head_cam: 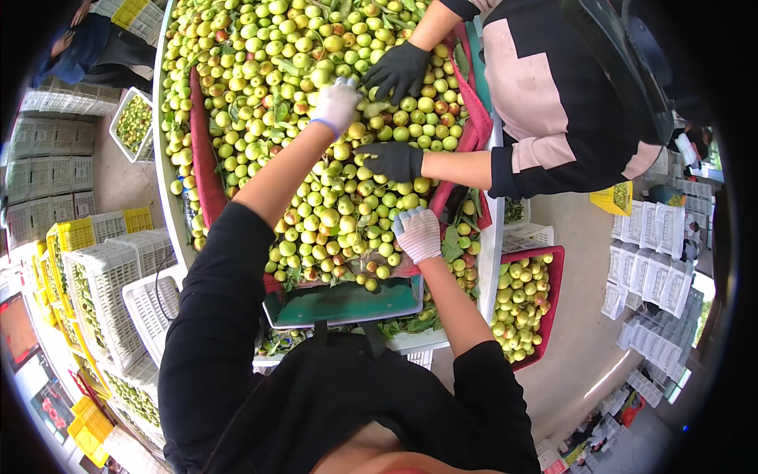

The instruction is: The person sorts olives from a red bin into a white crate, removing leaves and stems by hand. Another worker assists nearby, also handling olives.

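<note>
Green jujube-like fruits (320, 201), some with brown patches, lie heaped with leaves on a raised sorting table. My left hand (339, 102), in a white knit glove, is over the upper middle of the heap; whether its fingers hold a fruit is hidden. At the heap's near right edge, my right hand (417, 233), in a striped white glove with grey fingertips, rests on or beside the fruits, its grip unclear. Below the near edge sits a green-bottomed tray (349, 303). Red cloth (207, 148) borders the heap on both sides.
A co-worker's black-gloved hands (398, 71) reach in from the right, close to mine. A red crate of fruits (552, 308) stands below at the right. White crates (106, 278) and yellow crates (74, 237) are stacked at the left. Another person (100, 50) stands at the upper left.
</note>
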Demonstrator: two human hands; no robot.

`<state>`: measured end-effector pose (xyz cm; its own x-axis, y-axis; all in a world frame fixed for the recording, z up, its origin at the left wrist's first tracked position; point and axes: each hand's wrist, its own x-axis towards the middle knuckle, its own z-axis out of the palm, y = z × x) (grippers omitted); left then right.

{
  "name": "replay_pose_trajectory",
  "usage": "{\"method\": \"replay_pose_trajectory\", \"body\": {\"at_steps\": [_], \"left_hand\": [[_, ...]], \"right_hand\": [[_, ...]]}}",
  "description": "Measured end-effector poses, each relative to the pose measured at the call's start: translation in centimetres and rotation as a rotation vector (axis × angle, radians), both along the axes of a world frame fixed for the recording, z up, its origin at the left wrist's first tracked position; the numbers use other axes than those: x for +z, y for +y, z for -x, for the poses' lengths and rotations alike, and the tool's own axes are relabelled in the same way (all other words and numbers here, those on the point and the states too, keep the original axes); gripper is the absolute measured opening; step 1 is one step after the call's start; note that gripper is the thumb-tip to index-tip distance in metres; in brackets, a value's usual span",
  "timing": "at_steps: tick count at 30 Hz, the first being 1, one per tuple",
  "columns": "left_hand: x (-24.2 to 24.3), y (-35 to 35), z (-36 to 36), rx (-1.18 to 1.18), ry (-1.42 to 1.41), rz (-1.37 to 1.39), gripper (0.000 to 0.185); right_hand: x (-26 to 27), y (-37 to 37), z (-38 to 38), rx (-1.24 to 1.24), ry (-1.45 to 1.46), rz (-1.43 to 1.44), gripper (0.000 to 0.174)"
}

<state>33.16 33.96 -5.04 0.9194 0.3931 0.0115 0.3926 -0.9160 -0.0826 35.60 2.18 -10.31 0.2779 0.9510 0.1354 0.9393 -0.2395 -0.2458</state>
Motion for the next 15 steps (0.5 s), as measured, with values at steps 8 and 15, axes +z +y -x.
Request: {"method": "replay_pose_trajectory", "body": {"at_steps": [8, 15], "left_hand": [[5.5, -6.3, 18.4, 0.412, -1.255, 2.131, 0.051], [7.4, -17.0, 29.1, 0.409, -1.4, 2.581, 0.049]], "right_hand": [[-0.7, -0.5, 0.0, 0.002, -0.127, 0.055, 0.024], [3.7, 2.6, 5.2, -0.624, 1.303, -0.245, 0.03]]}}
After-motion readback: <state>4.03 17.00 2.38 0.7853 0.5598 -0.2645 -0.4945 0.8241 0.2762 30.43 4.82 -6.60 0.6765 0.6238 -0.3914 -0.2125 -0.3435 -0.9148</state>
